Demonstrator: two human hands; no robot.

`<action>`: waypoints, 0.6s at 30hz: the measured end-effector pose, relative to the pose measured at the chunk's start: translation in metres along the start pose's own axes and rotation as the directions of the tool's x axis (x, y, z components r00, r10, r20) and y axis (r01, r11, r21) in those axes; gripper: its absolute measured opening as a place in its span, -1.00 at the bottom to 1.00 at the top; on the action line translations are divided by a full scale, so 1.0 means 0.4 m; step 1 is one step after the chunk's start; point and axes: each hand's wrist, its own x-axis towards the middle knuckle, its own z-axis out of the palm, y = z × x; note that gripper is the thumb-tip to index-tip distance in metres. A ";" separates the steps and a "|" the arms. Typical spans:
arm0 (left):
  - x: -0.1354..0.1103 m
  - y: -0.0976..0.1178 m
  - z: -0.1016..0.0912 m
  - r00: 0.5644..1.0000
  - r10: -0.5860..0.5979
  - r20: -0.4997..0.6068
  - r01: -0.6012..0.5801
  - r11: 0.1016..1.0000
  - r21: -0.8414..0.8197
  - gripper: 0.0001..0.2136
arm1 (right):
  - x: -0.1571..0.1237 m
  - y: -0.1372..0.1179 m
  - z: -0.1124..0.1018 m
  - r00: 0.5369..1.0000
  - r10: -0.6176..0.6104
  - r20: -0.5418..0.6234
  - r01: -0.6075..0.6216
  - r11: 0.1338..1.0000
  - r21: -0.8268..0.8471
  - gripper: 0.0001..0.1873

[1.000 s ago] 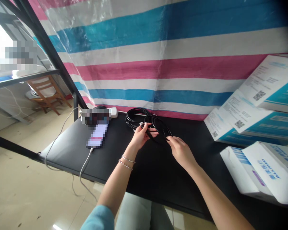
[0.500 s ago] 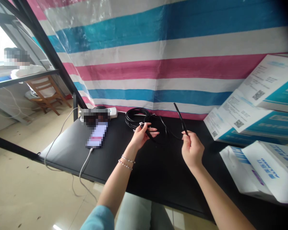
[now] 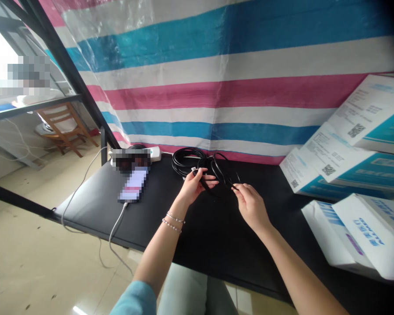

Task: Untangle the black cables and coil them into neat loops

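Observation:
A coiled black cable (image 3: 188,162) lies on the black tabletop (image 3: 213,245), close to the striped sheet. My left hand (image 3: 196,183) pinches a dark stretch of cable between thumb and index finger, its other fingers held out to the right. Further right, my right hand (image 3: 251,203) is closed, thumb against fingers, on a loose length of black cable that loops back toward the coil. A small white piece shows just above my left thumb. The cable's course behind the fingers is partly hidden.
White and blue boxes (image 3: 344,144) are stacked at right, with white cartons (image 3: 364,236) in front. On the left, a phone (image 3: 134,186) with a charging cord lies by a white power strip (image 3: 155,154). A person sits by a wooden chair (image 3: 64,127) beyond the black frame.
My right hand has moved left, toward the coil. The cable end that stood upright from it is now lowered, and the loose cable forms loops. My left hand stays put.

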 end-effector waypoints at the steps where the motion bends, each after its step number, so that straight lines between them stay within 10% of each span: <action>1: 0.000 0.001 0.000 1.000 -0.002 -0.001 0.002 1.000 -0.001 -0.77 | -0.001 -0.001 0.002 1.000 -0.001 0.020 0.001 1.000 0.005 -0.79; 18: -0.001 0.002 0.004 1.000 0.005 0.021 -0.006 1.000 0.015 -0.81 | 0.000 0.001 -0.003 0.999 0.032 -0.011 -0.032 0.999 -0.007 -0.80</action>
